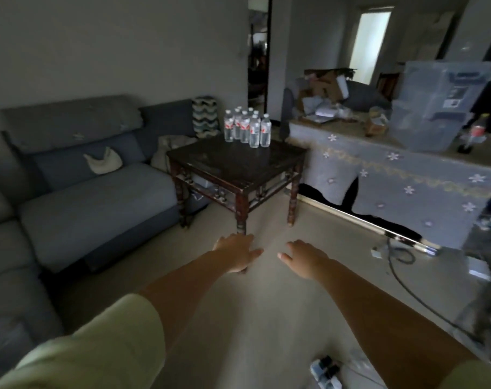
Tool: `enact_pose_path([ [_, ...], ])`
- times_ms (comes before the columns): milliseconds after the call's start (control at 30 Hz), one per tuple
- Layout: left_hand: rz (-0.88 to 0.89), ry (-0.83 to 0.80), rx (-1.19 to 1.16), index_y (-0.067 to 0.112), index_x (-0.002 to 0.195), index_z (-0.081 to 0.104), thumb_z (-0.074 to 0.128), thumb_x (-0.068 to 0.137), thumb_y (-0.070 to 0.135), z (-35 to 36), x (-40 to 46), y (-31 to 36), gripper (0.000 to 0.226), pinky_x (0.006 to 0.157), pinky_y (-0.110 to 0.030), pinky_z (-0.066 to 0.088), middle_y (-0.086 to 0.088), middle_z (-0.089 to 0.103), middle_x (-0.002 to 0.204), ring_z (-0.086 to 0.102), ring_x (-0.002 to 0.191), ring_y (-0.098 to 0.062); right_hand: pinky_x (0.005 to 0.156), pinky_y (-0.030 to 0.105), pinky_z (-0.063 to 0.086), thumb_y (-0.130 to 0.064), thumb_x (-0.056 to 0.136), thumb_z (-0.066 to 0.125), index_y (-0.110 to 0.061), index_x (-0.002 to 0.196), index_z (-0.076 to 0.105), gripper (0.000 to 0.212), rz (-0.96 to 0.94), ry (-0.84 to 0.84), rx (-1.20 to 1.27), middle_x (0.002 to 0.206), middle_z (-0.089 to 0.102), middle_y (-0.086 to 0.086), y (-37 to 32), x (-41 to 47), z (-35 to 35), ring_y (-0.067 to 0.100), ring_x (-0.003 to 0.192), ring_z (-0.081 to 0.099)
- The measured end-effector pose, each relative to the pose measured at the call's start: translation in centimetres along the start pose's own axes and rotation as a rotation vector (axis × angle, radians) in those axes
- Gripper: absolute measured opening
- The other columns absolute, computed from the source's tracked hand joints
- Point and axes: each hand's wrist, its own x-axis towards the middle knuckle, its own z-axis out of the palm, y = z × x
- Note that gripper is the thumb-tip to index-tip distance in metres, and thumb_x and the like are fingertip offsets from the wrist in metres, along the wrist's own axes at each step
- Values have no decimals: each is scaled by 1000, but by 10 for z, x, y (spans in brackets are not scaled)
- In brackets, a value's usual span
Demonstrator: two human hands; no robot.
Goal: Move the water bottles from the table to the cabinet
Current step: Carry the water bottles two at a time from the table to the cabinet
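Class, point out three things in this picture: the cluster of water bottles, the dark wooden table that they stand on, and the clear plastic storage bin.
water bottles (247, 127): head view, on a front bottle's label.
dark wooden table (238, 167): head view, on its bare top.
clear plastic storage bin (435, 108): head view, on its front wall.

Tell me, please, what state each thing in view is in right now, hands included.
left hand: open, fingers straight, holds nothing
right hand: open, holds nothing
water bottles: upright, capped, clustered at the table's far corner
wooden table: standing beside the sofa, bottles on top
storage bin: closed by a lid, on the cloth-covered cabinet
doorway: open
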Motion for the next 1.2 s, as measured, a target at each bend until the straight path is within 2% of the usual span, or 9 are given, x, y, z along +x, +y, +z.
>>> enact_pose_path([
  [167, -88, 45, 3, 21, 140, 42, 33, 98, 56, -14, 15, -51, 55, 103, -40, 41, -6, 54, 135, 51, 123, -25, 104, 42, 41, -51, 101, 31, -16, 142, 42, 56, -121, -13, 1, 138, 49, 12, -44, 50, -8, 30, 127, 49],
  [333, -127, 29, 27, 22, 147, 32, 30, 98, 58, -22, 50, -103, 61, 107, -41, 37, -7, 45, 146, 43, 133, -27, 105, 41, 41, -52, 101, 31, -18, 144, 40, 56, -163, -17, -16, 139, 48, 12, -83, 107, -16, 30, 128, 48],
  [667, -45, -65, 46, 19, 151, 26, 29, 99, 56, -52, 159, -229, 64, 112, -43, 31, -8, 35, 153, 36, 139, -29, 97, 38, 47, -49, 101, 34, -14, 129, 51, 48, -15, -40, 39, 124, 57, 11, -150, 246, -25, 27, 115, 57],
  [867, -30, -37, 63, 15, 146, 33, 32, 101, 48, -90, 211, -292, 55, 93, -40, 45, -13, 51, 139, 52, 124, -30, 92, 38, 46, -48, 101, 34, -12, 129, 50, 48, 0, -20, 35, 123, 58, 15, -202, 319, -47, 29, 113, 58],
  [1067, 7, -34, 10, 18, 147, 32, 33, 101, 48, -96, 271, -332, 55, 102, -42, 42, -11, 44, 147, 46, 131, -31, 101, 44, 46, -49, 100, 35, -15, 124, 55, 46, 32, -8, 90, 122, 60, 13, -217, 386, -65, 29, 116, 58],
  [1200, 6, -53, -43, 16, 137, 46, 36, 100, 49, -102, 333, -348, 51, 102, -43, 44, -10, 52, 139, 51, 126, -30, 97, 45, 49, -51, 99, 34, -15, 120, 55, 45, 47, -35, 97, 115, 61, 11, -204, 439, -74, 28, 110, 61],
])
